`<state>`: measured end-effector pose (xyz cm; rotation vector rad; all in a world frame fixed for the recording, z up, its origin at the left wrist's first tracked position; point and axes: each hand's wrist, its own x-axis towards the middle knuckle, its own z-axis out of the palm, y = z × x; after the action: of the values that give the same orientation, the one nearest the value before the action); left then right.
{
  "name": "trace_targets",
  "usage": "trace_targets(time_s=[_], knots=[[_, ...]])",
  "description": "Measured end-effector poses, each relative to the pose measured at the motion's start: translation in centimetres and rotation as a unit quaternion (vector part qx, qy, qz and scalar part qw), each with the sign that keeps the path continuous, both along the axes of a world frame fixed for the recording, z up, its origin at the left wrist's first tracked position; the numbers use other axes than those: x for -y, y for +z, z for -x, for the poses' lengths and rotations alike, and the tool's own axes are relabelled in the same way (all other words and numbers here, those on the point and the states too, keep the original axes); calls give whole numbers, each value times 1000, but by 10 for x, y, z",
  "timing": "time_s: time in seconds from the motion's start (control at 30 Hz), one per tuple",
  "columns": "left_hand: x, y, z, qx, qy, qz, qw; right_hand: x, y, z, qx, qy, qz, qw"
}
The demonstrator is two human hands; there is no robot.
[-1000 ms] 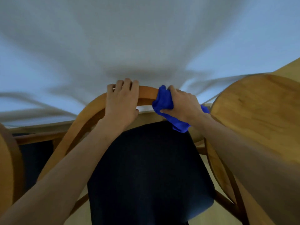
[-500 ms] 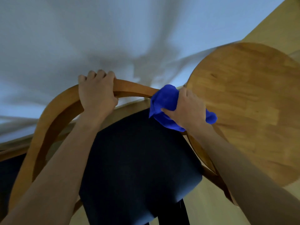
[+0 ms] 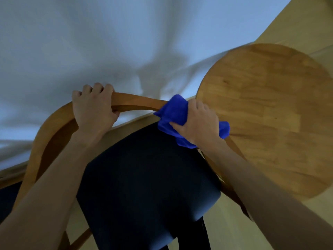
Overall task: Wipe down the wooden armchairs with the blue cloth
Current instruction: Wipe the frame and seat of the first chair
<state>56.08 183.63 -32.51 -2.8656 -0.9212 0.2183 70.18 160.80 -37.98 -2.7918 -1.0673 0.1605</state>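
1. Nearest, two bare forearms reach up from the bottom corners of the head view, over the dark padded seat (image 3: 144,186) of the armchair (image 3: 46,134) being cleaned.
2. The left hand (image 3: 93,109) grips the curved wooden top rail (image 3: 137,102), fingers curled over the far edge and thumb tucked under, steadying the chair.
3. The right hand (image 3: 196,123) grips the blue cloth (image 3: 173,112), bunched around the same rail where it bends down toward the right side; cloth ends poke out on both sides of the fist.
4. The cloth looks soft, light and limp, so it should wrap the round rail easily, and a full-fist hold like this one seems the right way to drag it along. The bentwood frame looks stiff and smooth; the rail top appears a sound place to brace it, and the chair is probably light enough to shift if pushed hard.
5. Just beside the right hand stands a round wooden panel (image 3: 266,114); I cannot tell whether it is a second chair's back or a tabletop.
6. Beyond the rail lies a pale draped fabric (image 3: 108,42), blurred and creased.
7. The chair's legs, armrests and lower right frame are hidden by the arms and the seat or cut off, a dark shape at the lower left edge is unreadable, and nothing shows which parts are already wiped.
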Motion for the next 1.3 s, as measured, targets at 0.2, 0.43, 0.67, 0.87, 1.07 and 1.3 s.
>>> trace_targets(time_s=[0.2,0.43,0.67,0.87,1.07,1.3], knots=[[57,-10,-31,-16,-56,27,998,35,2,20,30,-120,48,991],[86,-50,-56,-28,-133,59,989,-15,-2,4,-4,-11,17,1000],[92,-50,-57,-18,-135,51,989,128,6,42,0,-166,14,986],[186,-49,-72,35,-276,137,951,159,10,61,-23,-229,71,971],[191,-61,-78,27,-284,143,948,105,4,32,-17,-151,30,988],[194,-59,-81,16,-283,145,948,208,5,82,-14,-248,24,968]])
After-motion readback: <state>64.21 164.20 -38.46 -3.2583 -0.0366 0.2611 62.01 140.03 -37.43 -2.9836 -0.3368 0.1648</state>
